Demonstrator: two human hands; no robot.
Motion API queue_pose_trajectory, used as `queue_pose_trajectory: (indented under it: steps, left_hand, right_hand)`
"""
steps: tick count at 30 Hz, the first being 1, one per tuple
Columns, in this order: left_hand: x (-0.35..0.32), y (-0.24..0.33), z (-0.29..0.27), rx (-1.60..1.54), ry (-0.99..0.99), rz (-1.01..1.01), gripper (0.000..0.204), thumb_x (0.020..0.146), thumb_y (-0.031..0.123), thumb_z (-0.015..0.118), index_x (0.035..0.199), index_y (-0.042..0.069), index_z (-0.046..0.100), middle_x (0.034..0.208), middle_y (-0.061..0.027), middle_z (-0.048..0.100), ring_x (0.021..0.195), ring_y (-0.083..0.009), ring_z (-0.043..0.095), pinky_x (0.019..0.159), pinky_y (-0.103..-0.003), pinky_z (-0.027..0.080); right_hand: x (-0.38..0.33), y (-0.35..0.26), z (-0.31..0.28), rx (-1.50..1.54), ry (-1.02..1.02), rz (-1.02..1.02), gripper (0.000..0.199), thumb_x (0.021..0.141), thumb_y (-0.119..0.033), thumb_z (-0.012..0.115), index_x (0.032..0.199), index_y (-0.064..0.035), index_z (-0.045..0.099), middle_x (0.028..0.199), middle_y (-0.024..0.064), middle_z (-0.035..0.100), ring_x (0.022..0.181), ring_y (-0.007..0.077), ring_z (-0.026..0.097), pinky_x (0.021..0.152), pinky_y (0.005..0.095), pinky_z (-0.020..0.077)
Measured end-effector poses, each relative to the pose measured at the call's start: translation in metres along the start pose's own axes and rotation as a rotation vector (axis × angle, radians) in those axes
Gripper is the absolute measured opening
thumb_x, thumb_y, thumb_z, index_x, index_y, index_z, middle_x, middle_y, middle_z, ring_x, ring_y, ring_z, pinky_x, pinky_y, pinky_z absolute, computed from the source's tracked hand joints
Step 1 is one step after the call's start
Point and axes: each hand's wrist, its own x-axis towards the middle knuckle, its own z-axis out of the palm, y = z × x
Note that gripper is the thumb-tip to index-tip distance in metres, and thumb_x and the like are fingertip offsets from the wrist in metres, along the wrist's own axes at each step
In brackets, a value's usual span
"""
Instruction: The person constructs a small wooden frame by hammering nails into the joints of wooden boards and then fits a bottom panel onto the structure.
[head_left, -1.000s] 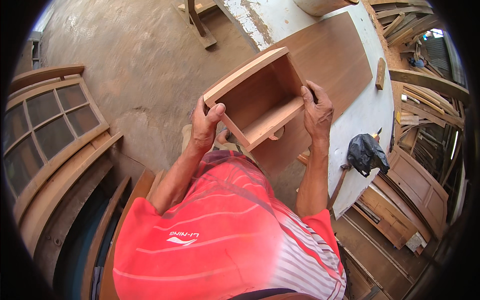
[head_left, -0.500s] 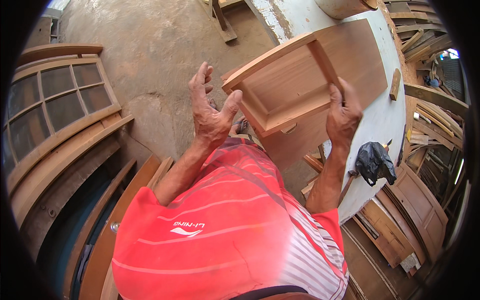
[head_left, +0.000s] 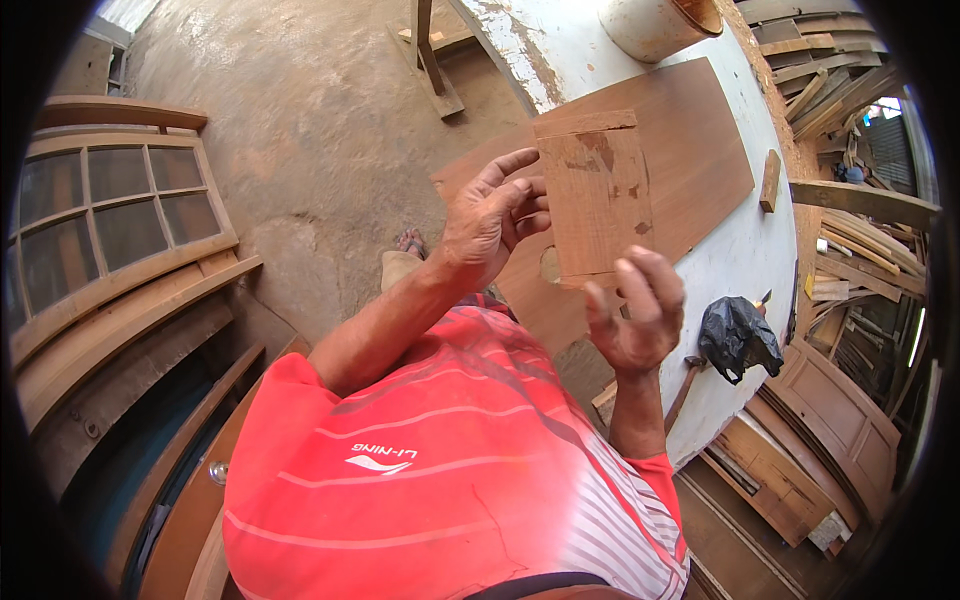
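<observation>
A small wooden box (head_left: 600, 205) with an open, drawer-like shape shows me its stained outer face, with joint lines near the top and bottom. Its hollow side is turned out of sight. My left hand (head_left: 490, 220) is at the box's left edge, fingers curled, with some fingertips hidden behind the wood. Just off the lower right corner, my right hand (head_left: 645, 315) has its fingers apart and nothing in them. Behind and beneath the box lies a large flat wooden panel (head_left: 700, 140) with a curved edge; whether the box touches it I cannot tell.
On the white tabletop (head_left: 745, 255) are a bucket (head_left: 650, 35), a small wood block (head_left: 770, 180), a black plastic bag (head_left: 740, 340) and a hammer-like tool (head_left: 683, 390). A paned window frame (head_left: 125, 215) leans at left. Timber offcuts (head_left: 870, 240) and a panelled door (head_left: 840, 410) stand at right.
The box has turned from showing its hollow inside to showing an outer face. My left hand has moved right to its edge; my right hand has let go and dropped lower.
</observation>
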Motion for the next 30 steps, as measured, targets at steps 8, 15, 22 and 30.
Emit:
queue_pose_trajectory:
  steps: [8, 15, 22, 30]
  left_hand:
    - [-0.039, -0.012, 0.008, -0.253, 0.032, -0.019, 0.044, 0.108, 0.03, 0.05, 0.143, 0.004, 0.049, 0.128, -0.0117, 0.067, 0.118, -0.0217, 0.066, 0.102, -0.04, 0.054]
    - [-0.057, -0.045, -0.074, 0.046, 0.273, 0.151, 0.055, 0.104, 0.029, 0.05, 0.149, 0.0, 0.041, 0.136, -0.014, 0.058, 0.127, -0.0263, 0.058, 0.109, -0.041, 0.046]
    - [-0.057, -0.036, -0.101, 0.441, 0.497, 0.167, 0.075, 0.108, 0.044, 0.051, 0.163, 0.001, 0.024, 0.158, -0.0208, 0.039, 0.144, -0.031, 0.043, 0.118, -0.043, 0.037]
    - [-0.019, -0.036, -0.095, 0.346, 0.366, 0.195, 0.11, 0.097, 0.056, 0.069, 0.162, -0.009, 0.009, 0.158, -0.0281, 0.039, 0.147, -0.0351, 0.041, 0.121, -0.042, 0.035]
  right_hand:
    - [-0.005, -0.005, 0.013, 0.425, -0.213, 0.42, 0.098, 0.07, -0.053, 0.091, 0.143, -0.0004, 0.054, 0.13, 0.0153, 0.065, 0.115, 0.0304, 0.061, 0.097, 0.0466, 0.051]
    - [-0.041, 0.009, 0.064, 0.261, -0.469, 0.108, 0.057, 0.075, -0.018, 0.085, 0.128, -0.01, 0.066, 0.116, 0.0077, 0.067, 0.117, 0.0275, 0.062, 0.115, 0.0533, 0.0347]
    - [-0.023, 0.038, 0.073, 0.063, -0.654, -0.055, 0.02, 0.089, -0.009, 0.067, 0.109, -0.0146, 0.066, 0.121, 0.0028, 0.064, 0.126, 0.0236, 0.057, 0.12, 0.0556, 0.0283]
    - [-0.006, 0.051, 0.065, -0.008, -0.668, 0.056, 0.044, 0.081, -0.012, 0.078, 0.123, -0.0159, 0.068, 0.147, 0.0122, 0.053, 0.145, 0.0313, 0.044, 0.123, 0.0565, 0.0258]
